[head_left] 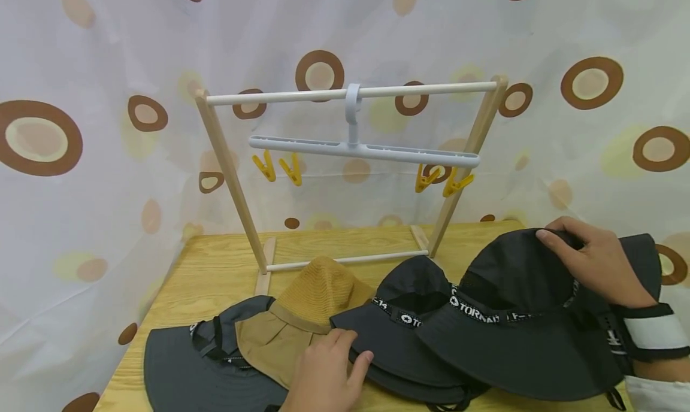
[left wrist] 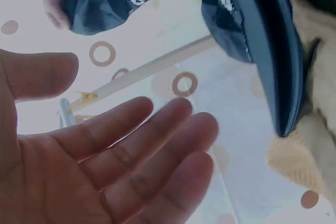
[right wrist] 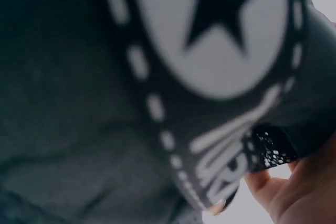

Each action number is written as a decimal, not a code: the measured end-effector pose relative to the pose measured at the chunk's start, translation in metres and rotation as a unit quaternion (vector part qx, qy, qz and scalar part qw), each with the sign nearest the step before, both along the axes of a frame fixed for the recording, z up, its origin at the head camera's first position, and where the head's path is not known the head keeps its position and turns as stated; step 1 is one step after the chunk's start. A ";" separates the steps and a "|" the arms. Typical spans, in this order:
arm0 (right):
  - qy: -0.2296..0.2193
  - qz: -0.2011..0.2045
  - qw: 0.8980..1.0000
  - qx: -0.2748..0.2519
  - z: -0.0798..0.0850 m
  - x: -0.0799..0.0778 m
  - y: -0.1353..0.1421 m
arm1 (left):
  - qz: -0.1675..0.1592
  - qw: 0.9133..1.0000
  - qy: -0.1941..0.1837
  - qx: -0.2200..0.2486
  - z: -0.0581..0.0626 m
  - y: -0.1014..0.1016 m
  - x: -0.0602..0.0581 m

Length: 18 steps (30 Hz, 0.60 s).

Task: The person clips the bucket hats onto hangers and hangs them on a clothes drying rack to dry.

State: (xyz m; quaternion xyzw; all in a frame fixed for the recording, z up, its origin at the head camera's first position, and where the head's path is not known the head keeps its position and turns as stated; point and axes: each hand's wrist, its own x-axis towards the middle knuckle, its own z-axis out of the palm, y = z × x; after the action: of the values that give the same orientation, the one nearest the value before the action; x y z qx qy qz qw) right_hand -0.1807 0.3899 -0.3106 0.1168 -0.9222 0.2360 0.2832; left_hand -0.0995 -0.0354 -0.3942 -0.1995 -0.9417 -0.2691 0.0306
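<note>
At the right of the head view, my right hand point(head_left: 606, 259) grips the crown of a black wide-brimmed hat point(head_left: 517, 346) with a white-lettered band. That hat's brim overlaps another black hat point(head_left: 393, 346) to its left. My left hand point(head_left: 326, 373) is held with fingers loosely extended, close to that second hat's brim and in front of a tan hat point(head_left: 318, 292) with a knitted-looking crown. In the left wrist view the palm and fingers hold nothing. A dark grey hat point(head_left: 183, 364) lies at the far left, partly under the tan one.
Behind the hats stands a wooden rack point(head_left: 232, 172) with a white top bar point(head_left: 431, 90). From it hangs a pale hanger point(head_left: 366, 151) carrying several yellow clips point(head_left: 291, 169). Everything stands on a wooden table point(head_left: 205, 274) before a patterned curtain point(head_left: 108, 208).
</note>
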 end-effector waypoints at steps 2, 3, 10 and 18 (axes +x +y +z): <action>0.019 0.007 1.000 0.004 0.012 0.006 -0.016 | -0.008 1.000 -0.004 0.025 0.008 -0.002 -0.002; 0.031 0.011 0.999 0.005 0.017 0.009 -0.024 | -0.011 0.999 -0.009 0.036 0.014 -0.003 -0.003; 0.105 0.072 0.992 0.004 0.042 0.026 -0.070 | -0.042 0.992 0.100 0.068 0.070 0.016 -0.016; 0.105 0.182 0.978 0.000 0.044 0.029 -0.120 | -0.085 0.974 0.185 0.102 0.104 0.051 -0.043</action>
State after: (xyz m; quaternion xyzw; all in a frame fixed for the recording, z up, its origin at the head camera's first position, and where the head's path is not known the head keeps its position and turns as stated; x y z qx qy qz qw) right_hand -0.1515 0.2698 -0.2669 0.3065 -0.8509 0.2700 0.3304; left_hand -0.1421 0.0159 -0.2903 -0.3210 -0.8669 -0.3239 0.2016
